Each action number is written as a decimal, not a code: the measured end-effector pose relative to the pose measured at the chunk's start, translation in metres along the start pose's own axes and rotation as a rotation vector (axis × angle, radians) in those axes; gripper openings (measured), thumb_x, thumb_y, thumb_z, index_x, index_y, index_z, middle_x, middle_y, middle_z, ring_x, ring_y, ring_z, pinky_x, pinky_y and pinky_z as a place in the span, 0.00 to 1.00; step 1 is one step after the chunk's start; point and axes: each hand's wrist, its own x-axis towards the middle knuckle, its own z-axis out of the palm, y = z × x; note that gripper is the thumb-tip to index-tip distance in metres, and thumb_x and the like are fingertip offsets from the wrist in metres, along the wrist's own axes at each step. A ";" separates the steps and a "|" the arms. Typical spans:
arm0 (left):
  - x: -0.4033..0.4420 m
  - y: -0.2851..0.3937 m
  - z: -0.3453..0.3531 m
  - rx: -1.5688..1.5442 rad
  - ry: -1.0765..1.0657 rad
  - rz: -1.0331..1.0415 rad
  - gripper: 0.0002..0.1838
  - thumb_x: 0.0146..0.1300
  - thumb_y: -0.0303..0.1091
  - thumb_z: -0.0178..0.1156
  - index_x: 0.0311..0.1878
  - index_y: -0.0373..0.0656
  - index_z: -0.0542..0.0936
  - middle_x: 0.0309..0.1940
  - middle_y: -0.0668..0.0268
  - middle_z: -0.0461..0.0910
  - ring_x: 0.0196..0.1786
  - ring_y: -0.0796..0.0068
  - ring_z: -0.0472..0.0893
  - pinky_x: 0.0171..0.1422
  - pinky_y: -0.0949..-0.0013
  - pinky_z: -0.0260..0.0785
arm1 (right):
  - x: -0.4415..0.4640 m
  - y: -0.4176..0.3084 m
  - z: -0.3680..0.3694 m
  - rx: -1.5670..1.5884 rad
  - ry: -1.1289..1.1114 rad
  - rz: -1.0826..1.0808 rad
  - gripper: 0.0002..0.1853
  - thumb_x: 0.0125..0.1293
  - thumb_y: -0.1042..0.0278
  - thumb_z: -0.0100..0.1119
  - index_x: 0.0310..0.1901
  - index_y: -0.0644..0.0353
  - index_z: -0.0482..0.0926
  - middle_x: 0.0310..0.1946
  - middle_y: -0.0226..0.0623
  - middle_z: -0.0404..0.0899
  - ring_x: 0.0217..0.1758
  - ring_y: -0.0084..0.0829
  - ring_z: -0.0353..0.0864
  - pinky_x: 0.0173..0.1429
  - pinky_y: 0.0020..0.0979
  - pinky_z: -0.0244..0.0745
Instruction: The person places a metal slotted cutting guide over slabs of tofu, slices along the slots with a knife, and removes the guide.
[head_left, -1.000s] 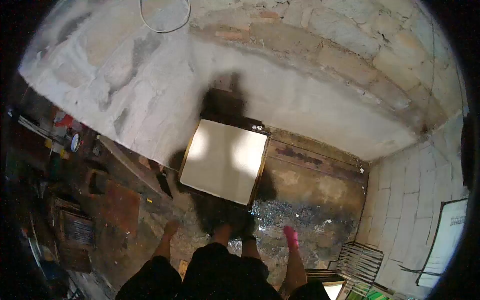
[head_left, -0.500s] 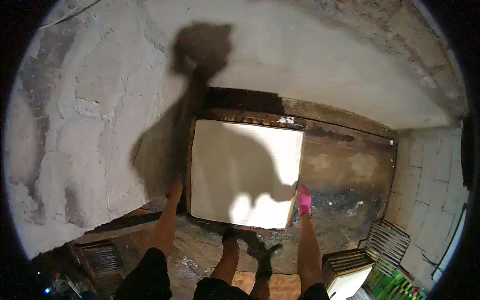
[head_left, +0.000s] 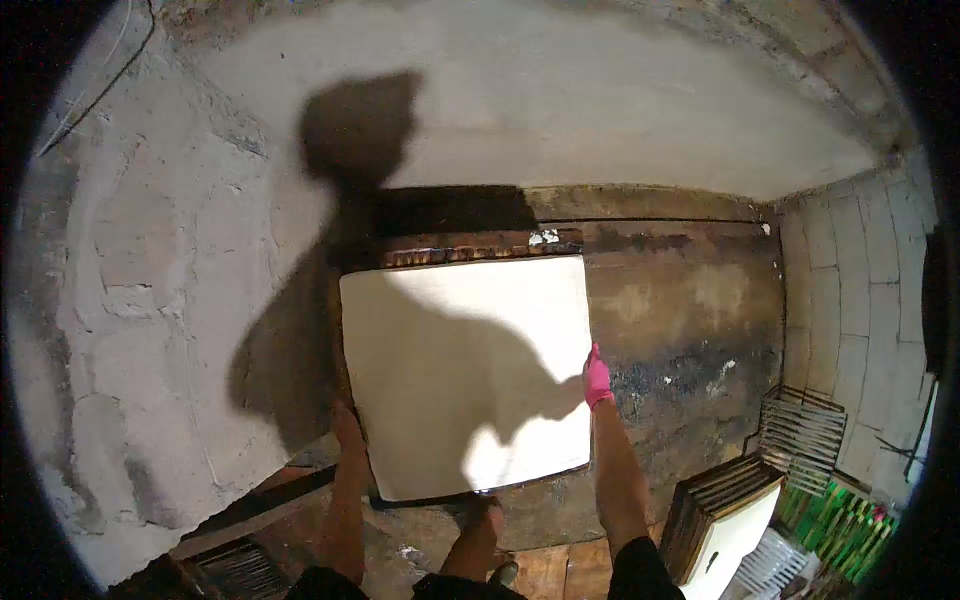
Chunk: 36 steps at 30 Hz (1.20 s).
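A large white panel is flanked by both hands and lies between them. Its right edge is met by the right hand, which is covered in pink; its left edge is met by the left hand, seen dimly in shadow. Whether the fingers are closed around the edges cannot be told in either case, as the fingertips are hidden. A person's shadow is cast across the panel and onto the pale wall beyond the grip. Stained brown boards are seen to the right of the right hand. Nearer the body and to the right of that hand, a stack of wooden frames is noted, with a white board on its side; the dark mark on this board cannot be read. Beside the stack, a slatted rack and green slats are observed.
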 end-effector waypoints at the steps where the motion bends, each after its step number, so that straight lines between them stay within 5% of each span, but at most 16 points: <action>1: -0.023 0.013 -0.007 0.009 0.017 -0.001 0.36 0.77 0.60 0.36 0.68 0.35 0.69 0.58 0.53 0.76 0.57 0.56 0.77 0.64 0.54 0.66 | -0.009 0.000 -0.004 -0.067 0.006 0.008 0.38 0.78 0.37 0.37 0.59 0.72 0.76 0.40 0.39 0.84 0.44 0.32 0.76 0.51 0.36 0.74; 5: -0.128 0.080 -0.010 0.036 0.009 0.045 0.39 0.75 0.63 0.36 0.69 0.35 0.68 0.61 0.51 0.74 0.60 0.55 0.75 0.66 0.53 0.65 | -0.054 0.046 -0.051 0.196 -0.051 0.180 0.38 0.80 0.39 0.32 0.53 0.73 0.78 0.42 0.58 0.82 0.50 0.47 0.81 0.54 0.44 0.72; 10: -0.259 0.177 0.061 0.149 -0.131 0.114 0.42 0.74 0.67 0.36 0.71 0.35 0.67 0.65 0.49 0.71 0.64 0.53 0.73 0.69 0.53 0.63 | -0.203 0.089 -0.158 1.202 0.053 0.204 0.33 0.80 0.42 0.37 0.69 0.64 0.69 0.65 0.33 0.73 0.67 0.30 0.68 0.73 0.31 0.60; 11: -0.285 0.191 0.083 0.189 -0.190 0.134 0.43 0.73 0.67 0.36 0.71 0.35 0.66 0.65 0.49 0.71 0.65 0.53 0.72 0.70 0.53 0.63 | -0.277 0.039 -0.216 1.305 0.122 0.248 0.32 0.79 0.42 0.40 0.66 0.64 0.73 0.60 0.34 0.77 0.63 0.28 0.71 0.71 0.30 0.61; 15: -0.401 0.212 0.164 0.380 -0.359 0.199 0.46 0.72 0.70 0.35 0.72 0.35 0.65 0.68 0.47 0.68 0.68 0.52 0.70 0.72 0.52 0.62 | -0.365 0.173 -0.261 1.323 0.563 0.328 0.30 0.78 0.45 0.44 0.61 0.68 0.76 0.56 0.36 0.79 0.60 0.28 0.73 0.68 0.30 0.63; 17: -0.464 0.198 0.182 0.482 -0.476 0.281 0.47 0.72 0.72 0.35 0.73 0.35 0.65 0.70 0.47 0.67 0.69 0.52 0.70 0.73 0.52 0.61 | -0.429 0.230 -0.280 1.671 0.668 0.125 0.30 0.77 0.46 0.46 0.61 0.70 0.75 0.57 0.37 0.79 0.62 0.29 0.73 0.68 0.30 0.64; 20: -0.552 0.128 0.215 0.615 -0.825 0.536 0.50 0.67 0.76 0.40 0.80 0.46 0.54 0.74 0.51 0.61 0.74 0.53 0.64 0.78 0.53 0.56 | -0.563 0.295 -0.356 1.793 0.715 0.143 0.28 0.77 0.49 0.47 0.63 0.68 0.75 0.59 0.38 0.78 0.64 0.31 0.73 0.68 0.31 0.65; 21: -0.598 0.121 0.228 0.598 -0.995 0.134 0.51 0.66 0.77 0.40 0.80 0.46 0.53 0.75 0.53 0.60 0.75 0.53 0.62 0.78 0.54 0.56 | -0.598 0.326 -0.358 1.795 0.790 0.191 0.28 0.77 0.48 0.47 0.63 0.68 0.75 0.59 0.37 0.78 0.63 0.31 0.73 0.68 0.31 0.66; 23: -0.708 0.061 0.232 0.380 -1.169 0.148 0.50 0.67 0.75 0.43 0.80 0.44 0.53 0.75 0.55 0.59 0.75 0.53 0.63 0.77 0.56 0.56 | -0.657 0.406 -0.377 1.791 0.925 0.287 0.28 0.78 0.48 0.46 0.63 0.66 0.75 0.59 0.37 0.78 0.62 0.31 0.74 0.68 0.32 0.67; 24: -0.754 0.032 0.236 0.467 -1.250 0.211 0.51 0.68 0.74 0.43 0.77 0.36 0.56 0.73 0.52 0.63 0.70 0.55 0.69 0.74 0.55 0.62 | -0.690 0.437 -0.391 1.713 1.082 0.297 0.27 0.77 0.48 0.47 0.62 0.63 0.77 0.58 0.34 0.80 0.61 0.29 0.75 0.68 0.31 0.66; 27: -0.912 -0.060 0.230 0.623 -1.209 0.368 0.50 0.68 0.73 0.45 0.76 0.35 0.58 0.71 0.54 0.65 0.69 0.57 0.70 0.73 0.57 0.64 | -0.789 0.534 -0.429 1.905 1.123 0.286 0.25 0.77 0.50 0.47 0.61 0.63 0.78 0.55 0.34 0.81 0.57 0.30 0.78 0.66 0.30 0.69; 31: -0.992 -0.178 0.260 0.678 -1.720 0.069 0.50 0.68 0.73 0.47 0.74 0.34 0.63 0.68 0.55 0.69 0.68 0.60 0.71 0.73 0.61 0.64 | -0.885 0.660 -0.441 1.861 1.393 0.130 0.27 0.78 0.49 0.43 0.61 0.64 0.77 0.56 0.36 0.81 0.57 0.33 0.78 0.66 0.30 0.68; 33: -1.090 -0.221 0.250 0.800 -1.759 -0.008 0.51 0.68 0.74 0.44 0.78 0.39 0.54 0.76 0.57 0.58 0.76 0.61 0.60 0.79 0.60 0.53 | -0.949 0.699 -0.478 1.718 1.560 0.436 0.33 0.76 0.43 0.44 0.67 0.65 0.71 0.67 0.39 0.73 0.66 0.35 0.72 0.71 0.31 0.63; 36: -1.200 -0.273 0.240 0.905 -1.871 0.082 0.60 0.63 0.80 0.42 0.79 0.34 0.48 0.79 0.52 0.50 0.78 0.58 0.55 0.81 0.59 0.46 | -1.023 0.746 -0.508 1.784 1.553 0.211 0.36 0.75 0.40 0.44 0.72 0.63 0.64 0.71 0.38 0.68 0.71 0.34 0.69 0.74 0.34 0.62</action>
